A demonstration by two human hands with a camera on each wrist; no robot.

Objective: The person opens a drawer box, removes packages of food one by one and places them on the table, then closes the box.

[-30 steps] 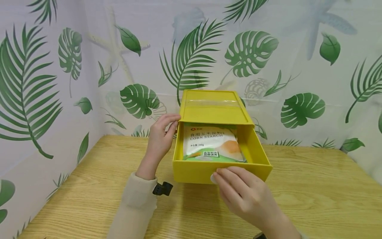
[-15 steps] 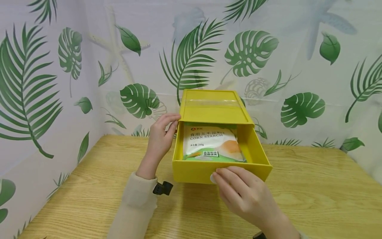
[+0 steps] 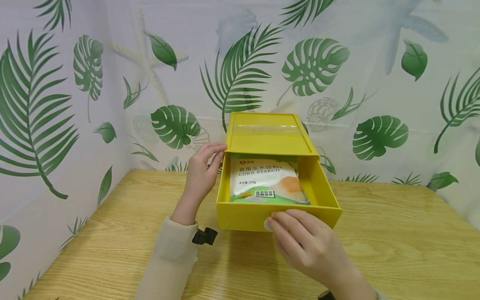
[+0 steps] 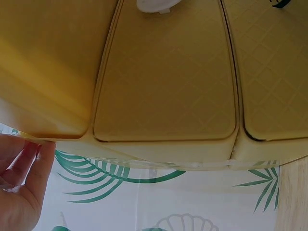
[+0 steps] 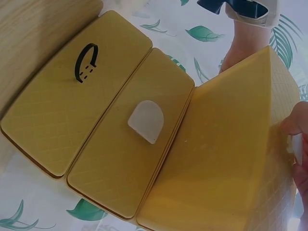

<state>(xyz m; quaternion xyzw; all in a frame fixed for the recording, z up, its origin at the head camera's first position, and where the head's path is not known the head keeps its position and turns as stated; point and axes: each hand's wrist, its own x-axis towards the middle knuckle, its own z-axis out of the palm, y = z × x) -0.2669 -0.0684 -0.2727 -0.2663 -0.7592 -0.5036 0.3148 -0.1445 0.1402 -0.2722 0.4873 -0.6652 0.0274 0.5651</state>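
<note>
Here the right hand (image 3: 308,245) partly hides the white knob (image 3: 267,225) on the drawer (image 3: 240,217).

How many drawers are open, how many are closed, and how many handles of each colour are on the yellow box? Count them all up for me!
Open yellow drawer: 1
Closed yellow drawers: 2
White handles: 2
Black handle: 1
Total: 6
</note>
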